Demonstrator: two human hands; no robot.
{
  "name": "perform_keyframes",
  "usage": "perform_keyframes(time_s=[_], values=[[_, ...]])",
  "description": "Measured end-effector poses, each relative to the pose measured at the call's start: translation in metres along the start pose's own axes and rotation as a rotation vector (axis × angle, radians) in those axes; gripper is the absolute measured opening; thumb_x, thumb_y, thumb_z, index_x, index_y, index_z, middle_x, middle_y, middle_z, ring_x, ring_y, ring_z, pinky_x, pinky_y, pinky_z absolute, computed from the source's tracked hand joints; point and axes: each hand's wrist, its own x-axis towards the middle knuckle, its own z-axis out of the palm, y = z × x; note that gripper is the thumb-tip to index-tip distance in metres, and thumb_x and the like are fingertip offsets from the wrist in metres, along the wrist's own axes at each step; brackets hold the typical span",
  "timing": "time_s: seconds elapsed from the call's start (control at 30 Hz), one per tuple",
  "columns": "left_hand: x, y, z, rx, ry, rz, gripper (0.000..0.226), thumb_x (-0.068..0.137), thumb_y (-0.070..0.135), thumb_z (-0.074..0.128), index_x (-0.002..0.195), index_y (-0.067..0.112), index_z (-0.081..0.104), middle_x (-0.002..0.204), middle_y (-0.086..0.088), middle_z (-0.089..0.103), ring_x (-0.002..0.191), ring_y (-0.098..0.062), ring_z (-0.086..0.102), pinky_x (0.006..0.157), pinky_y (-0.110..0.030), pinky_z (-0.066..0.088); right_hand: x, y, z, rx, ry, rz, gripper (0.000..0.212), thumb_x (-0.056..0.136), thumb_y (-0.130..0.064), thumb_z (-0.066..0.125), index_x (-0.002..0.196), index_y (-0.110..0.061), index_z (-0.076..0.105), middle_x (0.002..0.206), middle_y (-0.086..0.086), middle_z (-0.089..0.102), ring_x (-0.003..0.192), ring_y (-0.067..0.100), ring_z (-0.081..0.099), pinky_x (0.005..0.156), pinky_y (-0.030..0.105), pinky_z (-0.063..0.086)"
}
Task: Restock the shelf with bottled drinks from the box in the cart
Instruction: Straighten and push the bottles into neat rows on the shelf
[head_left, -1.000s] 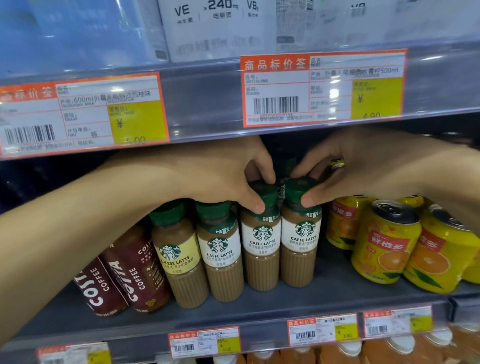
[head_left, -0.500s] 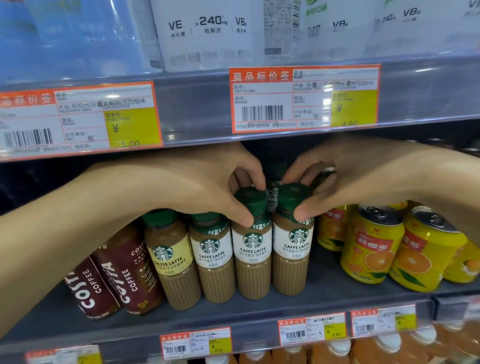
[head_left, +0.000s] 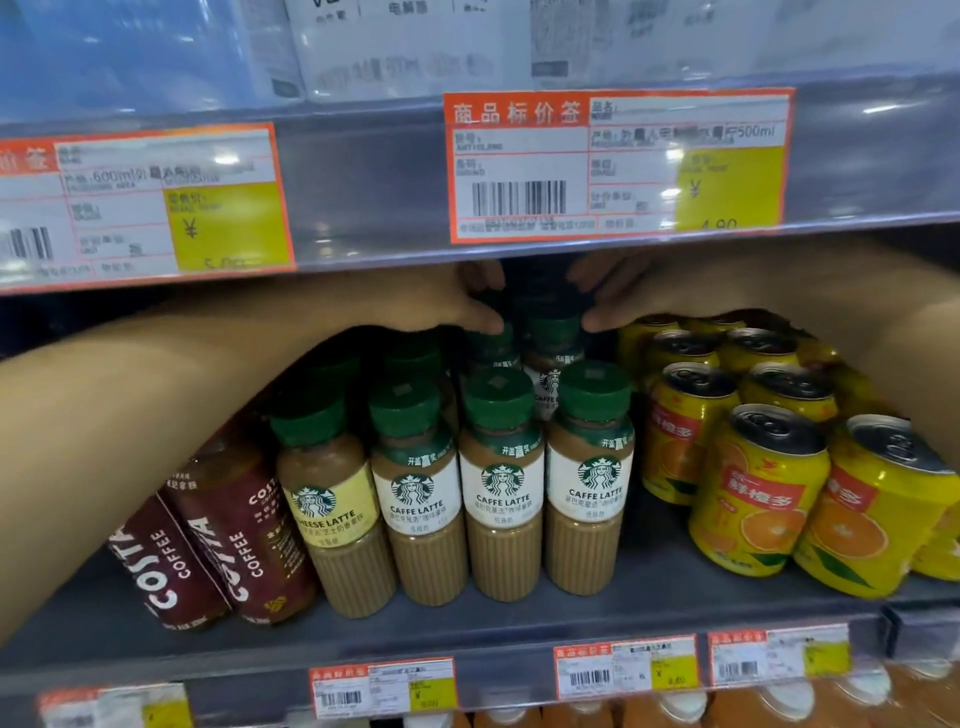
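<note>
Both arms reach deep under the upper shelf edge (head_left: 363, 182): the left hand (head_left: 441, 306) curls its fingers round the green cap of a rear latte bottle (head_left: 491, 345), and the right hand (head_left: 639, 296) does the same on the bottle beside it (head_left: 553, 338), apparently cap grips for seating stock behind the front row of caffe latte bottles (head_left: 501, 488), left of the yellow orange-drink cans (head_left: 758, 488). Against half a second earlier, the two gripped bottles sit further back, and a full front row now stands before them. No box or cart shows.
</note>
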Motion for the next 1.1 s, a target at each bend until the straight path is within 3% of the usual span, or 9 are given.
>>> perform_keyframes(time_s=[0.1, 0.17, 0.23, 0.33, 0.47, 0.57, 0.7, 0.9, 1.1], values=[[0.008, 0.0, 0.005, 0.056, -0.061, -0.042, 0.037, 0.08, 0.016, 0.076, 0.113, 0.01, 0.061, 0.097, 0.004, 0.055, 0.101, -0.017, 0.054, 0.076, -0.017, 0.043, 0.003, -0.011, 0.007, 0.042, -0.094, -0.005, 0.034, 0.076, -0.011, 0.076, 0.099, -0.021, 0.054, 0.089, -0.008, 0.059, 0.083, 0.007, 0.055, 0.077, 0.024, 0.047], [0.011, -0.001, 0.007, 0.061, -0.059, -0.035, 0.035, 0.078, 0.014, 0.078, 0.11, 0.008, 0.064, 0.088, 0.01, 0.052, 0.094, -0.014, 0.053, 0.07, -0.011, 0.04, 0.006, -0.01, 0.008, 0.021, -0.122, 0.009, 0.033, 0.078, -0.008, 0.075, 0.104, -0.019, 0.058, 0.099, 0.001, 0.063, 0.093, 0.018, 0.061, 0.087, 0.034, 0.051], [0.011, -0.001, 0.007, 0.058, -0.03, -0.031, 0.034, 0.078, 0.013, 0.078, 0.109, 0.008, 0.065, 0.088, 0.01, 0.053, 0.093, -0.012, 0.052, 0.069, -0.008, 0.04, 0.009, -0.007, 0.01, -0.026, -0.091, 0.006, 0.03, 0.079, -0.009, 0.076, 0.103, -0.021, 0.062, 0.108, 0.005, 0.065, 0.104, 0.024, 0.062, 0.093, 0.037, 0.051], [0.009, 0.0, 0.006, 0.024, -0.038, -0.037, 0.035, 0.078, 0.013, 0.078, 0.111, 0.009, 0.066, 0.088, 0.013, 0.054, 0.092, -0.008, 0.052, 0.07, -0.005, 0.041, 0.012, 0.0, 0.007, -0.061, -0.041, -0.001, 0.027, 0.076, -0.019, 0.079, 0.088, -0.035, 0.061, 0.098, -0.01, 0.065, 0.107, 0.02, 0.061, 0.101, 0.038, 0.046], [0.006, 0.001, 0.004, 0.05, -0.057, -0.029, 0.039, 0.077, 0.015, 0.078, 0.114, 0.01, 0.067, 0.09, 0.016, 0.054, 0.091, -0.006, 0.053, 0.073, -0.005, 0.04, 0.011, -0.001, 0.009, -0.09, -0.04, -0.026, 0.028, 0.069, -0.029, 0.086, 0.084, -0.037, 0.063, 0.093, -0.013, 0.067, 0.102, 0.018, 0.063, 0.099, 0.039, 0.048], [-0.001, 0.005, 0.002, 0.056, -0.057, -0.023, 0.039, 0.077, 0.019, 0.078, 0.114, 0.015, 0.069, 0.088, 0.02, 0.055, 0.086, 0.0, 0.056, 0.07, -0.003, 0.042, 0.005, -0.007, 0.009, -0.107, -0.013, -0.056, 0.025, 0.07, -0.025, 0.084, 0.083, -0.035, 0.065, 0.086, -0.013, 0.07, 0.095, 0.015, 0.066, 0.093, 0.035, 0.051], [-0.01, 0.006, 0.001, -0.021, -0.051, -0.029, 0.037, 0.076, 0.018, 0.079, 0.111, 0.022, 0.069, 0.085, 0.024, 0.055, 0.075, 0.01, 0.053, 0.064, 0.003, 0.039, -0.008, -0.011, 0.009, -0.104, 0.003, -0.082, 0.024, 0.069, -0.025, 0.084, 0.081, -0.035, 0.065, 0.065, -0.025, 0.067, 0.076, -0.001, 0.064, 0.07, 0.016, 0.046], [-0.018, 0.007, 0.002, -0.07, -0.038, -0.046, 0.036, 0.074, 0.018, 0.08, 0.109, 0.023, 0.07, 0.086, 0.022, 0.059, 0.091, 0.005, 0.058, 0.07, 0.002, 0.042, -0.021, -0.017, 0.012, -0.09, 0.014, -0.066, 0.028, 0.07, -0.025, 0.083, 0.096, -0.027, 0.072, 0.068, -0.023, 0.068, 0.074, -0.004, 0.066, 0.079, 0.018, 0.053], [-0.022, 0.011, 0.003, -0.056, -0.015, -0.037, 0.037, 0.072, 0.021, 0.081, 0.107, 0.026, 0.071, 0.08, 0.025, 0.057, 0.079, 0.006, 0.057, 0.067, 0.003, 0.042, -0.028, -0.02, 0.01, -0.11, 0.009, -0.073, 0.027, 0.071, -0.024, 0.083, 0.095, -0.029, 0.072, 0.071, -0.025, 0.069, 0.08, -0.002, 0.067, 0.082, 0.019, 0.052]])
